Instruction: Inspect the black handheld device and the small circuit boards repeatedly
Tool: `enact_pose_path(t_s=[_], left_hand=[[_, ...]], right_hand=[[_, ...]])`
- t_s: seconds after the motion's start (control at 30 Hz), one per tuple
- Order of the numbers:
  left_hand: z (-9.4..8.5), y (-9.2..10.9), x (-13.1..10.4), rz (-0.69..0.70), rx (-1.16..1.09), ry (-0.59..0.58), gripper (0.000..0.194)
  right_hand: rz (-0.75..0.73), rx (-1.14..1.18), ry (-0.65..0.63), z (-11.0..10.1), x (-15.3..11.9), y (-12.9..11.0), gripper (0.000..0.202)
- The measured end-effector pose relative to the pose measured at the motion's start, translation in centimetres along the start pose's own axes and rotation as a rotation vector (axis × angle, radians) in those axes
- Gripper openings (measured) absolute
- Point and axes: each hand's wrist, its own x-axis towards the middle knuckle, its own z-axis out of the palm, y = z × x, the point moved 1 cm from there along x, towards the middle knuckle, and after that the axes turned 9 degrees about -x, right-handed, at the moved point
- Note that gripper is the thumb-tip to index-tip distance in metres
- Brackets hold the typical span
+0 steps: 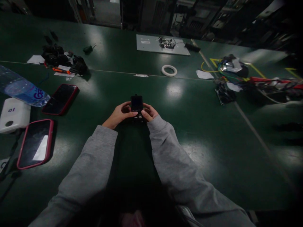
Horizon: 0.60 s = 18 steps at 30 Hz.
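A small black device with a square screen and a few buttons is held between both hands at the middle of the green table. Its dark screen faces up toward me. My left hand grips it from the left, with the thumb lying across the front below the screen. From the right, my right hand closes on its edge, the thumb near the buttons. The fingers behind the device are partly hidden.
To the left lie two red-cased phones, a water bottle and a white box. Farther back are an orange screwdriver, black bundles, a tape roll and a grey panel. Cables clutter the right.
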Motion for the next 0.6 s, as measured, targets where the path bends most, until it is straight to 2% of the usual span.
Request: enact_pose_path(t_s=[0.33,0.6], left_hand=[[0.1,0.0,0.1,0.028,0.107,-0.027,0.070],[0.4,0.2,0.0,0.020,0.071,-0.008,0.066]], right_hand=[[0.048,0.004,0.033,0.6,-0.3,-0.7,0.064],[0.066,-0.043,0.097,1.2,-0.7,-0.8,0.064]])
